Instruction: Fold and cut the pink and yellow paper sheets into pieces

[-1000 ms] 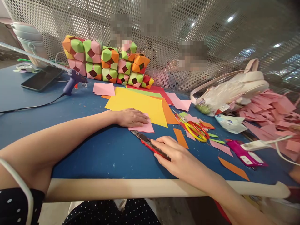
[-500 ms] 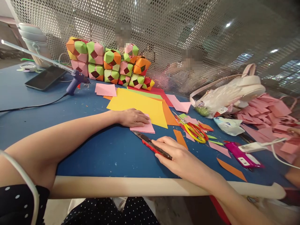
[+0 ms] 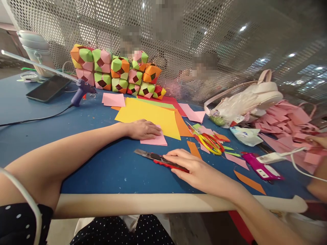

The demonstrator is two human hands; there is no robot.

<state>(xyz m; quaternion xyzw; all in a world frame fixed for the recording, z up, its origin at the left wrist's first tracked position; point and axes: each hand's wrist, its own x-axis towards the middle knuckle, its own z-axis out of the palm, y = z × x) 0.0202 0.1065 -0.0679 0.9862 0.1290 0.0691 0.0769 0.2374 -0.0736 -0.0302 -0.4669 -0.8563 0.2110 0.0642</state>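
Note:
My left hand (image 3: 145,129) lies flat, fingers stretched out, on a small stack of pink paper (image 3: 156,140) that overlaps the near edge of a large yellow sheet (image 3: 150,114). Part of the pink paper is hidden beneath the palm. My right hand (image 3: 190,166) is closed around a red and black utility knife (image 3: 163,161). Its blade is out, points left, and sits apart from the pink paper, on or just above the blue table (image 3: 107,177). Orange sheets show under the yellow one.
Folded paper blocks (image 3: 120,73) stand stacked at the back. A glue gun (image 3: 81,92) and a tablet (image 3: 48,88) are at left. Scissors (image 3: 211,143) lie among scraps at right, near a magenta pouch (image 3: 262,166). Another person's hand (image 3: 319,140) touches pink paper at the far right.
The knife has moved away from the edge of the pink paper, towards me, and its blade now points more to the left. My left hand still presses the paper.

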